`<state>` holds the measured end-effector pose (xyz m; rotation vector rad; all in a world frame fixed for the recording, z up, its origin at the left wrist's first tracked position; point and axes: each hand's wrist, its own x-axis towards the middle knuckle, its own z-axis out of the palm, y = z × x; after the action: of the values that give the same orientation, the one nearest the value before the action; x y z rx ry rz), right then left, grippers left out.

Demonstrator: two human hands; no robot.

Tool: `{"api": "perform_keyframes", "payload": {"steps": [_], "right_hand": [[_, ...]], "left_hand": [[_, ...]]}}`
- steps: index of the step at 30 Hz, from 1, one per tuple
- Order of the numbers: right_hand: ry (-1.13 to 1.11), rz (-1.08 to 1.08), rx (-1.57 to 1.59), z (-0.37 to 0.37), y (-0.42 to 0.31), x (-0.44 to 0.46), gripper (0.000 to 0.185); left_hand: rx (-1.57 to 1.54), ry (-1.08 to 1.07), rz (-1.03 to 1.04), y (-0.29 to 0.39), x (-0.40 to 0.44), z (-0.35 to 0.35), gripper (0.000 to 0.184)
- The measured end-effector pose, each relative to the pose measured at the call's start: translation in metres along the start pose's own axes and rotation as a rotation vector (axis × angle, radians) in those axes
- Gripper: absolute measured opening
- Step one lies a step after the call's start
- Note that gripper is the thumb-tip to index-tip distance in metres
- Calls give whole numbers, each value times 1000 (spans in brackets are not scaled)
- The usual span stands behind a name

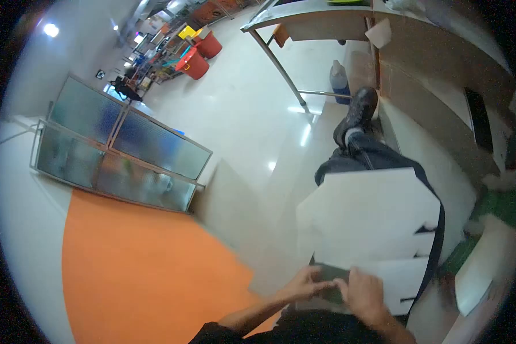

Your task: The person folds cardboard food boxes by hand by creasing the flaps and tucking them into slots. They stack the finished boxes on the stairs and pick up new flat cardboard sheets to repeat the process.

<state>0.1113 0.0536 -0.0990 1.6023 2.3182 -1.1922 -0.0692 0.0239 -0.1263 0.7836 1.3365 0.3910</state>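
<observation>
A large white sheet [372,212] with cut corners and slots lies across the person's lap, over dark trousers. Near its lower edge, my left hand [308,285] is bent at the sheet's left side, beside a dark green patch [331,275]. My right hand [362,291] has its fingers curled at the sheet's lower middle, its thumb close to the left hand's fingertips. What either hand grips is too small and blurred to make out.
An orange wall area [155,264] and a frosted window [149,143] are at left. Red bins [193,64] stand further back. At upper right are a metal-legged table [309,18], a bottle [339,77] and the person's black shoe [361,109]. Green and white material [487,258] lies at right.
</observation>
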Motion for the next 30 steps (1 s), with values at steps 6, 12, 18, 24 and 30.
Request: {"api": "perform_keyframes", "payload": {"steps": [6,12,18,24,30], "right_hand": [[59,-5,36,-40,-1,2,34],[181,-11,355,-69,13,9,25],[144,-49,366,-55,20,11,24],[201,-67,408,-46,21,7,25],[262,-137,500,-44,15,2,22]], "left_hand": [[34,71,-147,-5,11,7,27],[2,53,-40,29,7,11,29],[138,103,84,20,6,19,33],[118,189,30,13,3,25,32],[12,36,88,24,-4,8,33]]}}
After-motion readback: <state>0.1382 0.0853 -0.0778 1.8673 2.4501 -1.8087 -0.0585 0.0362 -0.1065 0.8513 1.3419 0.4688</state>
